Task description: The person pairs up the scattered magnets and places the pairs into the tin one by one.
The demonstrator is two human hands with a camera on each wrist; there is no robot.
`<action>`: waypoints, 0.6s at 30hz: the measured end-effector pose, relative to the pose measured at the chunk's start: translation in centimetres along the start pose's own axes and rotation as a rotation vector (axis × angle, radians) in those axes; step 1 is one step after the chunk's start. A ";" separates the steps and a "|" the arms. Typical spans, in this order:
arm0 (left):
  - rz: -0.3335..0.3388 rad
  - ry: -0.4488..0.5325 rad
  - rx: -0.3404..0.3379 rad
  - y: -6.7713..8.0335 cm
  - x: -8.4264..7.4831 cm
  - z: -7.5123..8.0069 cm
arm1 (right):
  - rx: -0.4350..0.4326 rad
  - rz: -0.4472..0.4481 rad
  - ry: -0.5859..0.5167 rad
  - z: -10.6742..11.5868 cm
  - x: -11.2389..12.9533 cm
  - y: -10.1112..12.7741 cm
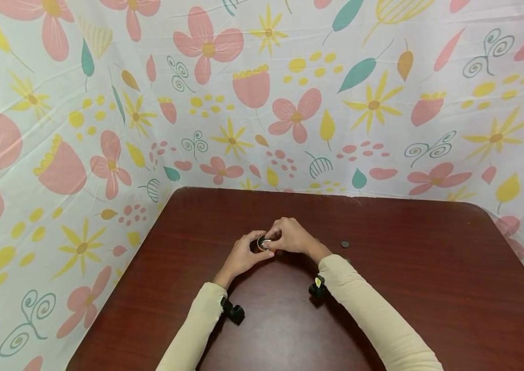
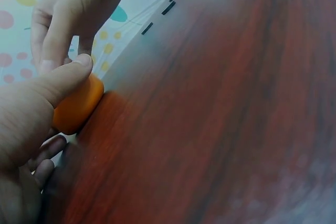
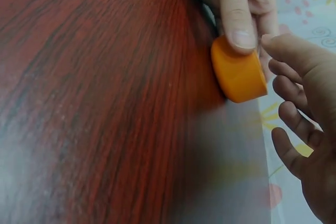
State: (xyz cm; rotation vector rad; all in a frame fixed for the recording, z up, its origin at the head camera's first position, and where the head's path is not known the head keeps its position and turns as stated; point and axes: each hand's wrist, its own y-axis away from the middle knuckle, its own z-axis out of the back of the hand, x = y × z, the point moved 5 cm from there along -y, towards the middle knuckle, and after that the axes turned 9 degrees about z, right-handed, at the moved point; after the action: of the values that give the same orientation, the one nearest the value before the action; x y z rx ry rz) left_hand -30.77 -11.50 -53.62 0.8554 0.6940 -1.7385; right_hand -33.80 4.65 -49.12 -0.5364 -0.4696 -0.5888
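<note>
A small rounded orange container (image 3: pixel 239 72) sits low at the tabletop, its open mouth showing a dark inside and a pale rim in the head view. My left hand (image 1: pixel 242 256) grips it from the left, with the thumb along its near side and the other fingers round the far side. My right hand (image 1: pixel 288 236) comes over from the right, thumb and fingertips bent down at the mouth. A small pale bit shows by those fingertips; I cannot tell whether they pinch it. In the right wrist view the right hand's other fingers (image 3: pixel 294 121) are loosely curled beside the container.
A small dark round disc (image 1: pixel 345 244) lies flat on the reddish-brown table (image 1: pixel 429 278), right of my right hand. Flower-printed cloth (image 1: pixel 299 113) hangs behind the table and along its left. Each sleeve carries a black wrist camera (image 1: pixel 232 311).
</note>
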 end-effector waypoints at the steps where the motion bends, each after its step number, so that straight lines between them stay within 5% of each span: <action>1: -0.001 0.004 -0.001 0.0 0.0 0.0 | -0.005 -0.001 0.000 0.1 0.1 0.1; 18: -0.031 0.043 0.016 0.3 -0.9 1.0 | -0.073 -0.117 0.066 6.8 0.9 7.3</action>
State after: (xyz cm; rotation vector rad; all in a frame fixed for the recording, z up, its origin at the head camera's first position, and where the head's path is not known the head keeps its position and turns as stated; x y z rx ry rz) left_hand -30.55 -11.85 -52.36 0.8999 0.7261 -1.7594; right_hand -30.29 13.46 -45.87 -0.5592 -0.4200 -0.7362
